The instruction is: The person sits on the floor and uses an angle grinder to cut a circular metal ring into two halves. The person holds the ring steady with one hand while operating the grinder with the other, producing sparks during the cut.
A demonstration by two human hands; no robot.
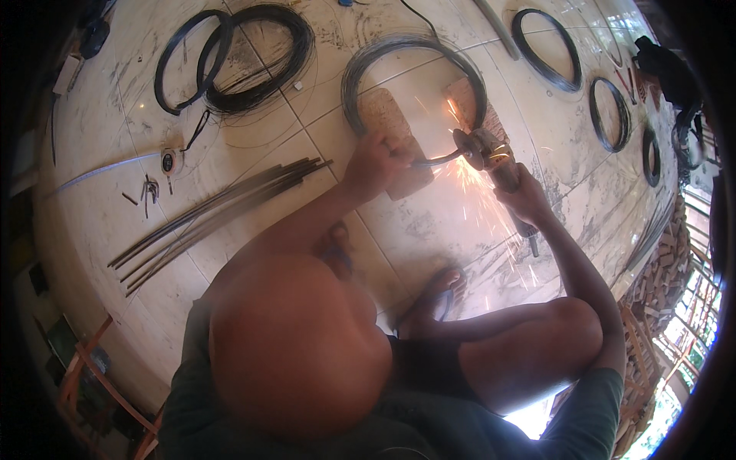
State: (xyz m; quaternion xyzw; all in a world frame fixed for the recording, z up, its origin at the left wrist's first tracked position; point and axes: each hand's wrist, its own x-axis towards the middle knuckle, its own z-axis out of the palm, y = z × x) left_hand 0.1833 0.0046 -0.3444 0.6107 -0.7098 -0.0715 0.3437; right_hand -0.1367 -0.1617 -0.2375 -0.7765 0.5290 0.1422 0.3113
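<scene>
My right hand (526, 198) is wrapped round the body of an angle grinder (502, 170). The grinder's disc meets a dark wire bundle end (442, 160), and orange sparks (475, 184) spray from there toward my feet. Closed around that wire bundle, my left hand (376, 162) holds it over a wooden block (414, 175). Beyond my hands, a large loop of thin wire (376, 50) curves across this block and a second wooden block (462, 93). The grip of my left fingers is partly hidden.
Several cut dark rods (222, 203) lie on the tiled floor at left, near a tape measure (170, 161) and short metal pieces (149, 188). Wire coils (300, 73) rest at the far left; more coils (575, 73) lie at right. A foot (441, 295) is close to the sparks.
</scene>
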